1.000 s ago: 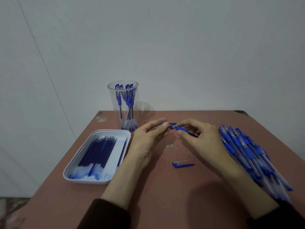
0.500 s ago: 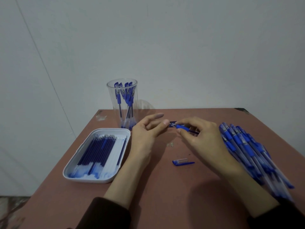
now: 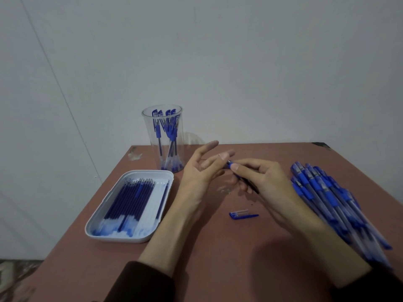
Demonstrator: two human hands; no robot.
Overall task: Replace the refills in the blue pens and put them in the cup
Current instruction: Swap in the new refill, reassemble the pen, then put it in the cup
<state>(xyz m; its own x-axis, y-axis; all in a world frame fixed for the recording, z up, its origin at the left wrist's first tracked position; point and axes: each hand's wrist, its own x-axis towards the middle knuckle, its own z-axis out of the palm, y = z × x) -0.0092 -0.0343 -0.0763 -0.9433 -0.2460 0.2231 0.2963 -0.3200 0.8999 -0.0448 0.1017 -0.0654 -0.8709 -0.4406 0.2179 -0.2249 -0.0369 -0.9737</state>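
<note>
Cup (image 3: pixel 148 136): clear, untinted; pens (image 3: pixel 170 131) inside with blue caps and grips on clear barrels.
Tray (image 3: pixel 122 238), front-left of cup: white; refills (image 3: pixel 130 199) dark blue, near ends pale with blue smears.
Held pen (image 3: pixel 230 164), right of cup: blue.
Cap (image 3: pixel 243 214), front-right of cup: blue, part clear.
Pile (image 3: pixel 327 197), far right of cup: blue grips, clear barrels.
Table (image 3: pixel 218 269): reddish brown, pale scuff left of cup.
Wall (image 3: pixel 239 62) behind cup: plain grey-white.
Sleeves (image 3: pixel 141 282): dark brown.
</note>
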